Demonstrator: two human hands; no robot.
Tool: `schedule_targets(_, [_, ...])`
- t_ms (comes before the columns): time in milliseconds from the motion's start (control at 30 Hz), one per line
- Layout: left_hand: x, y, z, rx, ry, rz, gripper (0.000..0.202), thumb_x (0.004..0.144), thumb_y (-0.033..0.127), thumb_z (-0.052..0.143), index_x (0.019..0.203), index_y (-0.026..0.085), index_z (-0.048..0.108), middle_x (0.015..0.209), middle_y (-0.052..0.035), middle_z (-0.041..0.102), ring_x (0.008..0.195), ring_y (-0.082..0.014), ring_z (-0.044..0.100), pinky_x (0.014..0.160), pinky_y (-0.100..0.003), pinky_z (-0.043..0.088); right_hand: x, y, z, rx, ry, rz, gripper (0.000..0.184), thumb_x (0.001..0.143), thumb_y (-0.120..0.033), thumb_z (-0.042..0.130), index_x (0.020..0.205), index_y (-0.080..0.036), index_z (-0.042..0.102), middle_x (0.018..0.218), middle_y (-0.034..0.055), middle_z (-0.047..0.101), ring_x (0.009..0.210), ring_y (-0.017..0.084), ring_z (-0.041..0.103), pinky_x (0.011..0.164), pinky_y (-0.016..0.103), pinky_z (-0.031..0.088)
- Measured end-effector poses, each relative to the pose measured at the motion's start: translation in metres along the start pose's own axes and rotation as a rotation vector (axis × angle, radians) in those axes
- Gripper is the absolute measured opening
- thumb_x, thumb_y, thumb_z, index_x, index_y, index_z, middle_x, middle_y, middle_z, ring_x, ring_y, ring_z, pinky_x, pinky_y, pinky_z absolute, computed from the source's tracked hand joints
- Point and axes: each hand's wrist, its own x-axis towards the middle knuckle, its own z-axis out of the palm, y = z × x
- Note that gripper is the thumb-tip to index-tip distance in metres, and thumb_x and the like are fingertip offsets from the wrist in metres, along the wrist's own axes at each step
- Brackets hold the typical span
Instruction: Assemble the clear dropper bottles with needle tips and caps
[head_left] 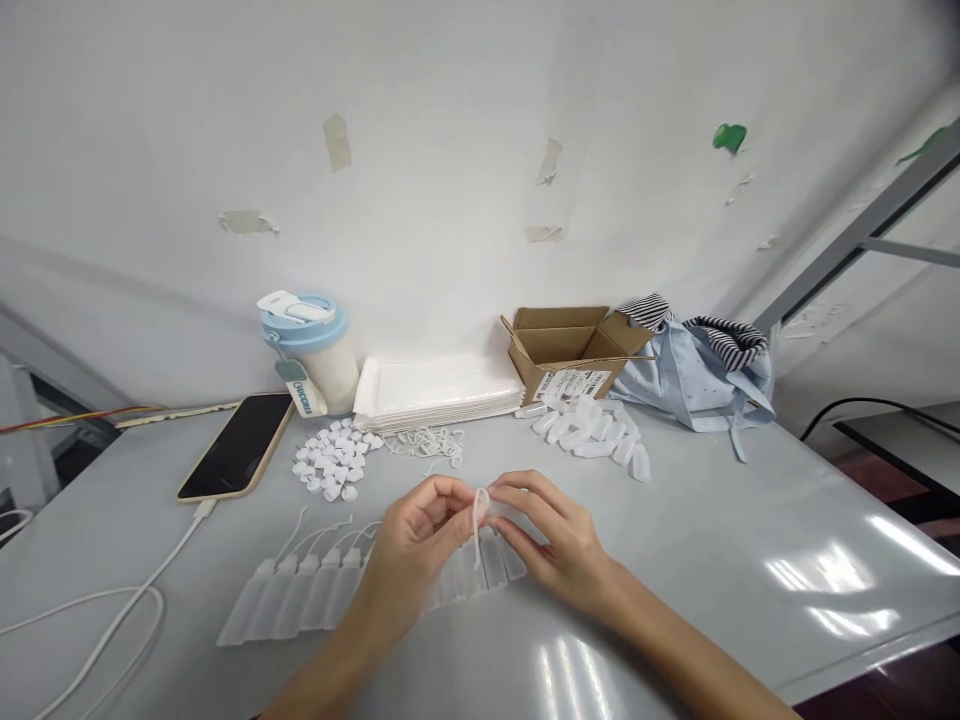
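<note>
Both hands meet at the middle of the table, fingertips almost touching. My left hand (427, 530) is closed in a pinch on a looped white cord (478, 530), whose end hangs down in front. My right hand (555, 535) pinches a small translucent piece behind the loop; the fingers partly hide it and its kind is unclear. Beneath and beside the hands lies a row of flat translucent plastic tubes (289, 595). Those at the left end have white caps and thin cords sticking out; the middle of the row is hidden by my left hand.
Behind the hands lie white caps (330, 460), loose white cords (431, 442) and a pile of translucent tubes (592, 430). Further back stand a cup (311, 350), stacked white packets (442, 390), an open cardboard box (570, 365) and a blue bag (697, 375). A phone (238, 447) charges at left.
</note>
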Motion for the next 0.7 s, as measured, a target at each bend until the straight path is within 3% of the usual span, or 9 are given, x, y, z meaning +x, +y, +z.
schedule_targets(167, [-0.0016,-0.0038,0.0009,0.032,0.000,0.000,0.022,0.077,0.036,0.064,0.091,0.019,0.062,0.079,-0.0015,0.064,0.078,-0.0168,0.060,0.071,-0.028,0.050,0.0006,-0.0030,0.0005,0.006,0.052,0.010,0.033,0.088,-0.012,0.053,0.119,-0.023,0.050,0.094,0.0087,0.064,0.086,0.020,0.064,0.070,0.032,0.057])
schedule_targets(333, [-0.0029,-0.0081,0.0006,0.144,0.014,0.028,0.022,0.081,0.036,0.061,0.096,0.021,0.067,0.082,-0.0012,0.066,0.083,-0.0176,0.061,0.075,-0.027,0.050,-0.0002,-0.0020,-0.0002,-0.006,0.011,-0.004,0.034,0.088,-0.010,0.052,0.120,-0.023,0.050,0.097,0.0093,0.061,0.087,0.019,0.063,0.072,0.031,0.056])
schedule_targets(467, [-0.0038,-0.0104,0.0001,0.287,0.044,0.142,0.022,0.084,0.035,0.057,0.099,0.023,0.069,0.082,-0.0008,0.066,0.082,-0.0176,0.061,0.074,-0.027,0.050,-0.0007,-0.0022,-0.0001,0.002,0.002,-0.021,0.034,0.088,-0.010,0.052,0.120,-0.023,0.050,0.097,0.0091,0.060,0.087,0.018,0.063,0.073,0.029,0.057])
schedule_targets(567, [-0.0039,-0.0098,-0.0005,0.396,0.042,0.251,0.021,0.087,0.033,0.054,0.098,0.024,0.070,0.081,-0.0010,0.066,0.078,-0.0168,0.061,0.071,-0.025,0.049,0.0005,-0.0048,-0.0011,0.013,0.010,-0.028,0.040,0.088,-0.010,0.052,0.125,-0.023,0.047,0.097,0.0091,0.060,0.087,0.017,0.063,0.072,0.028,0.057])
schedule_targets(700, [-0.0040,-0.0075,-0.0018,0.473,0.013,0.298,0.024,0.090,0.033,0.049,0.098,0.023,0.070,0.079,-0.0022,0.067,0.072,-0.0164,0.061,0.058,-0.022,0.048,0.0012,-0.0092,-0.0018,0.009,-0.053,0.004,0.040,0.089,-0.008,0.049,0.126,-0.022,0.048,0.099,0.0111,0.059,0.087,0.018,0.064,0.070,0.027,0.058])
